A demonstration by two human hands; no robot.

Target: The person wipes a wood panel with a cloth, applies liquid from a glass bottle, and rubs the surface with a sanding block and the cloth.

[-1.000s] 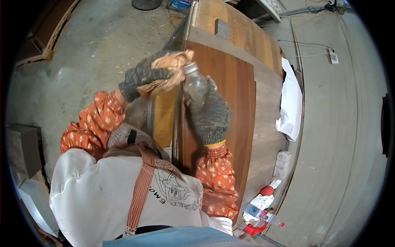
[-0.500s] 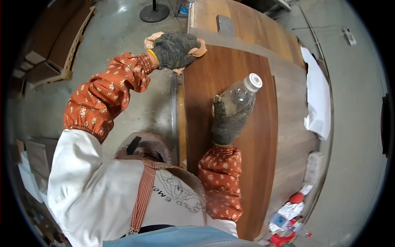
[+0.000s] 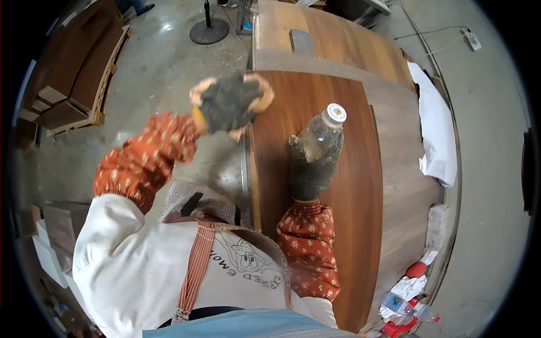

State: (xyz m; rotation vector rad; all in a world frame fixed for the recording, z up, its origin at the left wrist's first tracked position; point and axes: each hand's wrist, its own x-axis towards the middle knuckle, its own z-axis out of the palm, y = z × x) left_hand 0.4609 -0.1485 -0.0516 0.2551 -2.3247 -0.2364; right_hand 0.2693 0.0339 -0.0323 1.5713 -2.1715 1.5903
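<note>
My left hand (image 3: 230, 102), in a dark grey knit glove, grips a peach-coloured cloth (image 3: 262, 96) bunched around it. It is over the left edge of a brown wood-grain board (image 3: 338, 225), near the far corner, and is blurred by motion. My right hand (image 3: 313, 172), in a matching glove, is wrapped round a clear bottle (image 3: 320, 135) with a white cap. The bottle leans over the middle of the board, its cap pointing away from me. Some of its lower part is hidden by the glove.
A grey block (image 3: 301, 42) lies on lighter panels beyond the board. White sheeting (image 3: 437, 129) hangs along the right edge. Bottles and red wrappers (image 3: 403, 315) are heaped at the near right. Stacked brown panels (image 3: 73, 67) stand on a pallet at left, near a round stand base (image 3: 209, 32).
My left hand has moved nearer to me with the cloth, along the board's left edge. My right hand still holds the bottle in almost the same place. The view has shifted slightly.
</note>
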